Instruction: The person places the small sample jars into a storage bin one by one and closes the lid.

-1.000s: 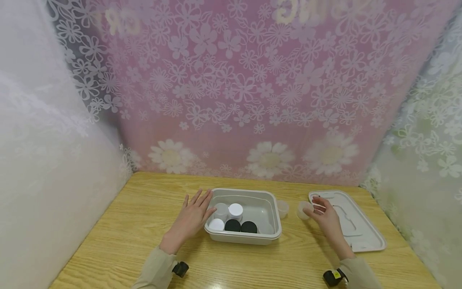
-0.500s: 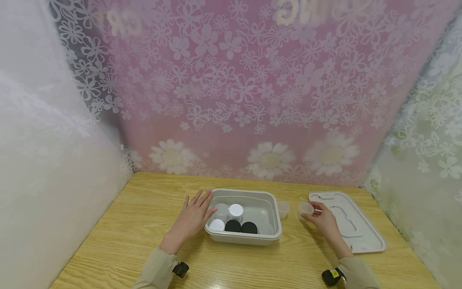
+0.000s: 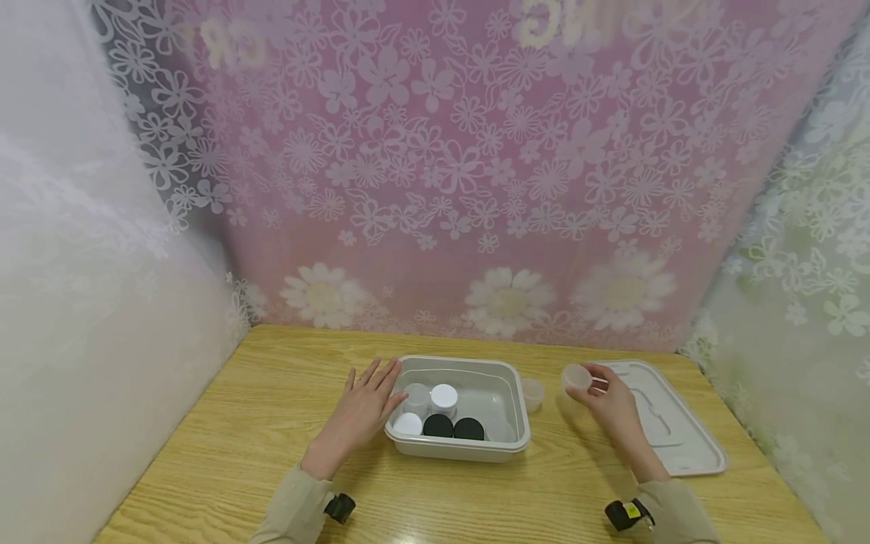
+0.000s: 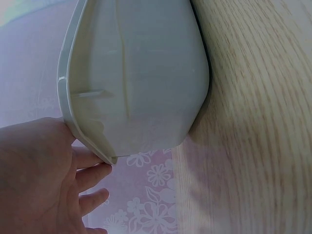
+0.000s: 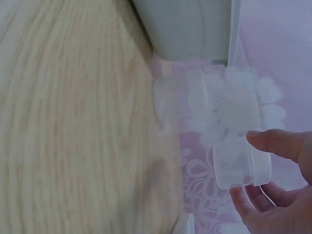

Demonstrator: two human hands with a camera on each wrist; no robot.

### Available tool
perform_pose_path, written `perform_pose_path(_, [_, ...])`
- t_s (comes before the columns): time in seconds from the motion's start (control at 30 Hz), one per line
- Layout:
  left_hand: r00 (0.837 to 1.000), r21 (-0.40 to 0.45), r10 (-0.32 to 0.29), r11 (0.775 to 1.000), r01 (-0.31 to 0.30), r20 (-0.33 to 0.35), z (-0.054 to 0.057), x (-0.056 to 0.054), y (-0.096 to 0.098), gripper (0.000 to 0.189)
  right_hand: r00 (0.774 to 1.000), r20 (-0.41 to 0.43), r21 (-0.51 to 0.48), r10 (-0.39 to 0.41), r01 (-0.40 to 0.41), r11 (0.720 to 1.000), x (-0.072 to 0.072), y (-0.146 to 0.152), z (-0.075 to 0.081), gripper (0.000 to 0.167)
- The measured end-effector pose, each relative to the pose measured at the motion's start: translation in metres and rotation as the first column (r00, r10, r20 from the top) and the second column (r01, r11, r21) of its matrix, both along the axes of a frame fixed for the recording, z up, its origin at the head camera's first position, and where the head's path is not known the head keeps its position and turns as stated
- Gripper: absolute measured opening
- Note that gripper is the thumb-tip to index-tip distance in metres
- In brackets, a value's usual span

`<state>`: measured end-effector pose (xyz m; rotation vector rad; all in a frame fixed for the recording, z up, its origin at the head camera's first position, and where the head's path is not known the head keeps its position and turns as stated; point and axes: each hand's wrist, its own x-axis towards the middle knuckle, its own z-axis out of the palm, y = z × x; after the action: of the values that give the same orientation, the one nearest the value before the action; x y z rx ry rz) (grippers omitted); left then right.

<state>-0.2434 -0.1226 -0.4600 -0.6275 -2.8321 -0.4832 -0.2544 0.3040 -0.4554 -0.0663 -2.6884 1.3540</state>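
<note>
My right hand (image 3: 612,400) pinches a small translucent lidded jar (image 3: 577,378) between thumb and fingers. In the right wrist view this jar (image 5: 239,163) is lifted clear of the table, its ribbed lid towards the palm. My left hand (image 3: 360,408) rests with straight fingers on the left rim of a light grey plastic tub (image 3: 458,453). Inside the tub stand white-lidded jars (image 3: 445,397), black-lidded jars (image 3: 438,425) and a clear-lidded jar (image 3: 417,397), grouped at the left and front. A second translucent jar (image 3: 533,394) stands on the table against the tub's right side.
The tub's grey lid (image 3: 673,412) lies on the wooden table (image 3: 530,499) at the right, partly behind my right hand. Flower-patterned curtains (image 3: 421,189) hang at the back and both sides.
My right hand has closed its fingers on the translucent jar and raised it from the table. The left hand and the tub have stayed in place.
</note>
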Motion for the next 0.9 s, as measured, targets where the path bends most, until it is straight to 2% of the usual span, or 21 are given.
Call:
perform_pose_path(0.47, [1.000,-0.008,0.004,1.000,-0.004,-0.011,0.000,0.000,0.000,0.061,0.999,-0.030,-0.045,0.022,-0.024,0.999,0.006,-0.019,0.024,0.071])
perform_pose_path(0.7, [1.000,-0.006,0.003,1.000,-0.003,-0.010,0.000,0.000,0.000,0.061,0.997,-0.056,-0.049,0.046,-0.049,0.998,0.005,-0.031,0.032,0.066])
perform_pose_path(0.9, [1.000,0.003,-0.001,1.000,0.001,0.006,0.001,0.000,0.000,0.061,0.994,-0.062,-0.115,0.087,-0.094,0.989,0.003,-0.044,0.036,0.066])
